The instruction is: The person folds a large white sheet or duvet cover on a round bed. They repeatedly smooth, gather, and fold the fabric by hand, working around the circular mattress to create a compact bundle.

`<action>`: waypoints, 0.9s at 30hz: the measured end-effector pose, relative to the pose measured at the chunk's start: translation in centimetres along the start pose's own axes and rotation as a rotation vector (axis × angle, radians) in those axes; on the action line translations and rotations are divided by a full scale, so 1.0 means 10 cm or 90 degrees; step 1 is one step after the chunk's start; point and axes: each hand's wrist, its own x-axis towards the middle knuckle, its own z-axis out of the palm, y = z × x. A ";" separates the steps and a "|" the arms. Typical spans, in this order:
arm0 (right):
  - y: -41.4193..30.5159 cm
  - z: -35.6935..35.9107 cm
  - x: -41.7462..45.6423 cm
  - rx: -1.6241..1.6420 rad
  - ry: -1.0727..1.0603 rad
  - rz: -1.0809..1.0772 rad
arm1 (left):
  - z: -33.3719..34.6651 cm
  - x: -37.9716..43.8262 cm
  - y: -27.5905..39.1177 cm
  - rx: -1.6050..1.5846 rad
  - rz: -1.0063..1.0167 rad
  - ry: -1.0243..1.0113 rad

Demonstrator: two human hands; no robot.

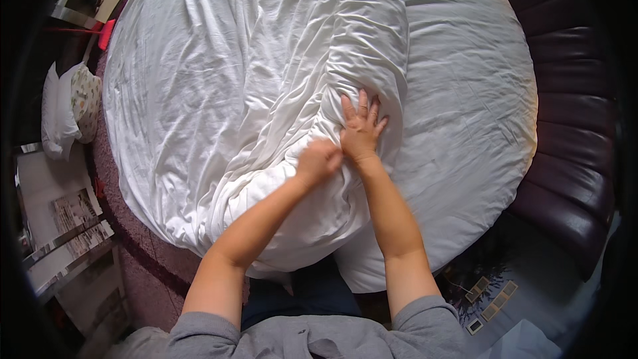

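Observation:
A white duvet or comforter (pixel 199 70) covers the left of a round bed, its right edge gathered into a thick, wrinkled roll (pixel 369 25). My right hand (pixel 361 132) presses on this roll, fingers spread apart over the cloth. Close beside it, blurred by motion, is my left hand (pixel 318 163), its fingers curled at the bunched fabric. Whether cloth is pinched inside the left hand cannot be made out. To the right of the roll lies the white fitted sheet (pixel 463 85) of the mattress.
A dark, channelled leather headboard (pixel 568 104) curves around the right side. At left stand pillows (pixel 67 109), a red dustpan-like object (pixel 106 34) and mirrored furniture (pixel 60 199). Purple carpet (pixel 149 264) runs along the bed. Wall switches or sockets (pixel 498 300) show at lower right.

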 end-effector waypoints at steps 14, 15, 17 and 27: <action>-0.35 -0.41 0.49 0.195 -0.098 -0.487 | 0.28 0.37 -0.12 -0.023 -0.247 0.146; -0.26 -0.38 0.59 0.145 -0.130 -0.481 | 0.28 0.39 -0.03 -0.030 -0.300 0.056; -0.03 -0.33 0.74 0.085 -0.153 -0.472 | 0.25 0.26 -0.09 -0.100 -0.172 0.186; 0.55 0.07 0.51 0.202 0.087 -0.444 | 0.18 0.69 -0.78 -0.086 -0.240 0.111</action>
